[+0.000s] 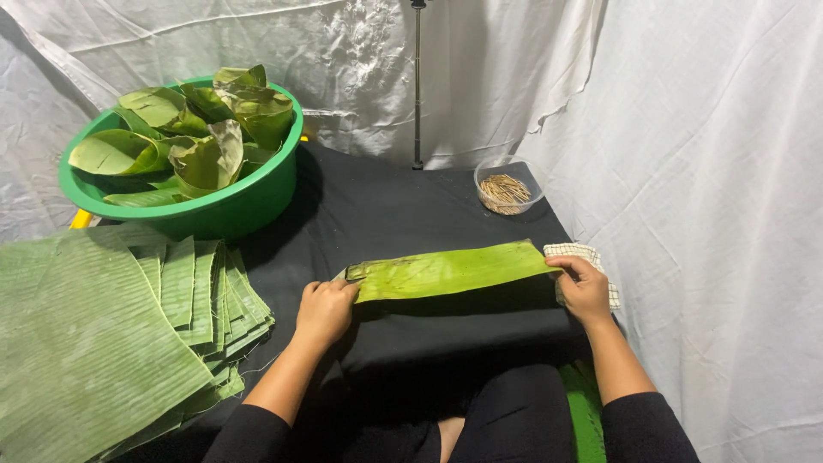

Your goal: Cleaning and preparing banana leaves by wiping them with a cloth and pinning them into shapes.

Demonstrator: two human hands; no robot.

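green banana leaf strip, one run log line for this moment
left hand: holds end | right hand: holds end | long green banana leaf strip: stretched over black cloth

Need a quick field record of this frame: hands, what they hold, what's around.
left hand: closed grip on the left end of the leaf strip
right hand: pinches the strip's right end
leaf strip: long, green, held level over the black cloth
leaf stack: flat cut leaves, left of the hands
basin: green, far left, filled with folded leaves
bowl of sticks: clear, far right on the cloth
checked cloth: beneath the right hand
backdrop: white sheet
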